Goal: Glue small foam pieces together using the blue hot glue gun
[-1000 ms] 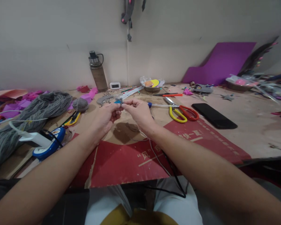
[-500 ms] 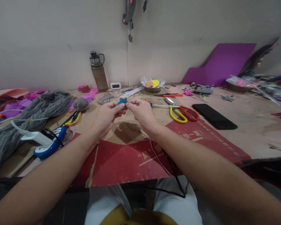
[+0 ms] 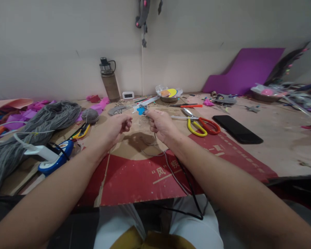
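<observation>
My right hand [image 3: 159, 124] pinches a small blue felt piece [image 3: 140, 110] with rounded points and some grey stuff at its edge. The piece sticks out to the left of the fingertips, above the cardboard. My left hand [image 3: 121, 126] is apart from it, thumb and fingers pressed together; whatever they may hold is too small to make out. Grey yarn [image 3: 158, 155] trails below my right hand over the cardboard. Right of that hand lie scissors [image 3: 203, 126] with one yellow and one red handle.
Grey yarn skeins [image 3: 49, 117], a yarn ball [image 3: 90, 115], a yellow cutter [image 3: 83, 130] and a blue power strip [image 3: 57, 159] lie at left. A bottle [image 3: 109, 81] and a small clock [image 3: 128, 95] stand behind. At right are a black phone [image 3: 237, 129] and purple sheet [image 3: 245, 71].
My hands have parted: the left has let go of the blue piece and drawn back to the left. The right keeps the piece, now showing more of its blue face.
</observation>
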Motion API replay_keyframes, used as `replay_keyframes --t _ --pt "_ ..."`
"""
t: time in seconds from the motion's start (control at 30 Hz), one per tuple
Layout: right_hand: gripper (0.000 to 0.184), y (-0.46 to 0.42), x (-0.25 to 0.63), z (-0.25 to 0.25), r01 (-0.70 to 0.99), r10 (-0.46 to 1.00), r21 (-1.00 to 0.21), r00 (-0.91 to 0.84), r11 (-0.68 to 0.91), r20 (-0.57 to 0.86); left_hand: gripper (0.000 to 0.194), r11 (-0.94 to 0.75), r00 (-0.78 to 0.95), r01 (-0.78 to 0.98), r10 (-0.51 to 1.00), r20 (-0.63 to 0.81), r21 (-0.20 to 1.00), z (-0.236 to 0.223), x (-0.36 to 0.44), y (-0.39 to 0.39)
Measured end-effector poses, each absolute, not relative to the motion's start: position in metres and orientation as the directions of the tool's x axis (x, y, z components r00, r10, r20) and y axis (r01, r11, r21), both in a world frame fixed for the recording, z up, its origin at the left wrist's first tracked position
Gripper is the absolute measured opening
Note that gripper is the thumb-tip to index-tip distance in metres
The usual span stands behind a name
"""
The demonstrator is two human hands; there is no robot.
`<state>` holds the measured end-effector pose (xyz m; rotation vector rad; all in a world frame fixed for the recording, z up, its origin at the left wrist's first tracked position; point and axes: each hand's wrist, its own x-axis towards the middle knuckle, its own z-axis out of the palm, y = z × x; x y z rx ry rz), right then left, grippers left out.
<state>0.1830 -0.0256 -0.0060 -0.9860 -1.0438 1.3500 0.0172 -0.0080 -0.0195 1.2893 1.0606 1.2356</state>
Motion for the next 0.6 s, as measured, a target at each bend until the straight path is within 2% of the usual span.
replay_keyframes --t 0.1,0.23,0.37,0.6 --pt "0.03 -0.028 0.183 -0.005 -0.287 0.996 -0.958 -0.092 -0.009 0.018 0.028 -0.188 0.14 0.004 0.973 0.186 0.982 -0.018 0.02 -0.013" --pt "0.026 -0.029 0.182 -0.006 -0.27 0.994 -0.963 -0.102 -0.003 0.025 0.031 -0.246 0.137 -0.039 0.959 0.249 0.968 -0.01 0.025 -0.022" --pt "0.016 -0.028 0.181 -0.008 -0.22 0.995 -0.975 -0.095 0.004 0.025 0.026 -0.235 0.163 -0.065 0.956 0.242 0.97 -0.004 0.026 -0.024" --pt "0.02 -0.027 0.183 -0.006 -0.25 0.994 -0.968 -0.109 -0.031 -0.003 0.011 -0.213 0.073 -0.028 0.974 0.214 0.977 -0.006 0.017 -0.014"
